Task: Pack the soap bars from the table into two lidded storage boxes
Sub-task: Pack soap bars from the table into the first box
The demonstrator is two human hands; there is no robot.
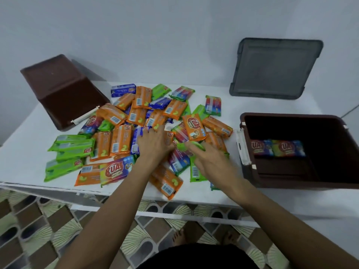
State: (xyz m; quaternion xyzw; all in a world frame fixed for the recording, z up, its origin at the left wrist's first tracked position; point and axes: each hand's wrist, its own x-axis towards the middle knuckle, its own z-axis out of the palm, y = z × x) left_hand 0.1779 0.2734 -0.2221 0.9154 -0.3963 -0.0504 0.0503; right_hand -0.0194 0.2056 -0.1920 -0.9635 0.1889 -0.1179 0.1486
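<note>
Soap bars (120, 140) mostly unpacked: loose heap mid-table (25, 152), orange, green, blue and mixed wrappers, overlapping, some barcode up. So far two bars (277, 147) lie in the right box (291, 116), flat, side by side at its far wall. Reads as the start of a row, filling back to front. That box stands open, mouth up, just right of the heap: short carry for the right hand (209, 160).

Far left, the left box (62, 90) is tipped over, base showing, white latch at its low edge just beside the heap. Not usable until righted. Grey lid (275, 68) leans on the wall (174, 35) far right, clear of the work. I see one lid only.

Grip check: left hand (153, 144) has fingers spread flat on orange and blue bars mid-heap, gripping nothing. Probably steadying or raking the pile. The right hand is just beside it, fingers into a green bar (194, 147). That part is blurred, so I can't tell if it has closed on anything. An orange bar (194, 128) sits tilted, face up, just past those fingertips. Held or merely propped, can't tell.

Judgement: early stage, pick step. Next move needs a firm hold, then a flat lay beside the two in the box. Risk: slick wrappers slide, and bars at the near table edge could drop.
</note>
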